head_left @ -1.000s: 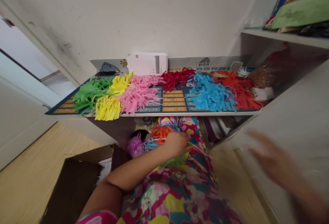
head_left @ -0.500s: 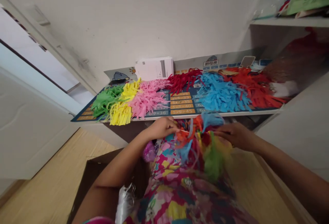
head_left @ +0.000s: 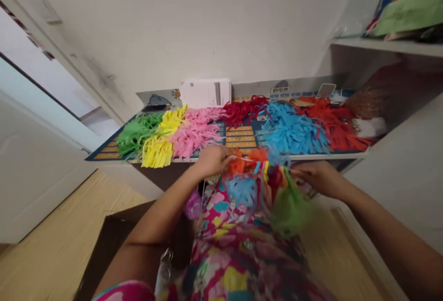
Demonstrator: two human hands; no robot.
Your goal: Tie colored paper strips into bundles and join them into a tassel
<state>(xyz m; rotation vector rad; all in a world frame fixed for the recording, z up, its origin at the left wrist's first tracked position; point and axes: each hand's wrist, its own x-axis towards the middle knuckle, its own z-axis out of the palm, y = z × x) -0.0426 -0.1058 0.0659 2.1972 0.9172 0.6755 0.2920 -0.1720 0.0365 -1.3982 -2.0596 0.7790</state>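
Between my hands a tassel garland of orange, light blue, red, yellow and green tissue strips hangs bunched on a string above my lap, partly blurred. My left hand is closed in a pinch on a pale string at the garland's left end, beside the orange tassel. At the other end, my right hand is pinched shut by the green tassel; the string in its fingers is too small to see clearly. Below is flowered clothing over my lap.
On the desk mat lie green tassels, yellow tassels, pink tassels, dark red tassels, blue tassels and red tassels. A white box leans on the wall. An open carton stands at my left.
Both hands have risen slightly with the garland stretched between them. The tassels have swung, and the blue one now hangs in front on the left. The view has tilted a little.
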